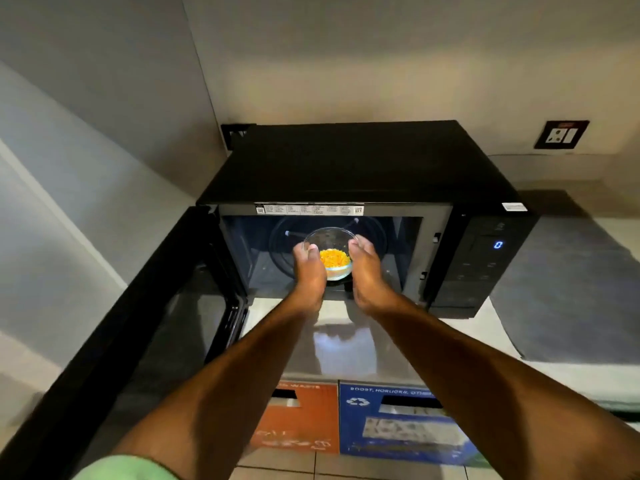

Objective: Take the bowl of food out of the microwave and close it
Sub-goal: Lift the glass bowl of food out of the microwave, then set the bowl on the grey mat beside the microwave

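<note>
A black microwave stands on the counter with its door swung wide open to the left. Inside its lit cavity is a clear glass bowl holding yellow-orange food, over the glass turntable. My left hand grips the bowl's left side, thumb on the rim. My right hand grips its right side the same way. Both forearms reach in from the bottom of the view. I cannot tell whether the bowl rests on the turntable or is lifted.
The control panel on the microwave's right shows a blue 0. A grey mat lies on the counter to the right. A wall socket is at back right. Orange and blue bin labels sit below the counter edge.
</note>
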Tool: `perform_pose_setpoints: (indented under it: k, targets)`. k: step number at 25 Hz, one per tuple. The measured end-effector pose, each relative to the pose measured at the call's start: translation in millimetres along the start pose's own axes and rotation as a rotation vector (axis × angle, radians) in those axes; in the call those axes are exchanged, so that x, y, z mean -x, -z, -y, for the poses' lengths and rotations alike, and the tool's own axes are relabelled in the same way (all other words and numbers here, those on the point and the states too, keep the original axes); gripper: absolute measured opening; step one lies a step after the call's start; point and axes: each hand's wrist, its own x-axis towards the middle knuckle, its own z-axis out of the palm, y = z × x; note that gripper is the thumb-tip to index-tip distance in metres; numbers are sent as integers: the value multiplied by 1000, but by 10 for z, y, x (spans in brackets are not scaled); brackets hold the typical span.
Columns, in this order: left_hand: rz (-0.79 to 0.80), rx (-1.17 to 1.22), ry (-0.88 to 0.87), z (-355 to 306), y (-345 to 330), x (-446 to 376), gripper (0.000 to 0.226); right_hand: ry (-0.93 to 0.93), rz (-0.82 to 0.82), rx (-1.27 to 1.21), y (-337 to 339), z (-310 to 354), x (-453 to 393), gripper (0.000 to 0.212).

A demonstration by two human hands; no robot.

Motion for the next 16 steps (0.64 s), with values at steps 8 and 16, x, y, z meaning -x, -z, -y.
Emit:
perform_pose_setpoints:
  k: [8, 16]
  targets:
    - [81, 35, 34, -147, 122, 745, 40, -3, -9, -44, 229, 230, 786, 41]
    - [124, 40, 23, 45, -234, 1411, 43, 6, -115, -80, 785, 145, 1182, 39]
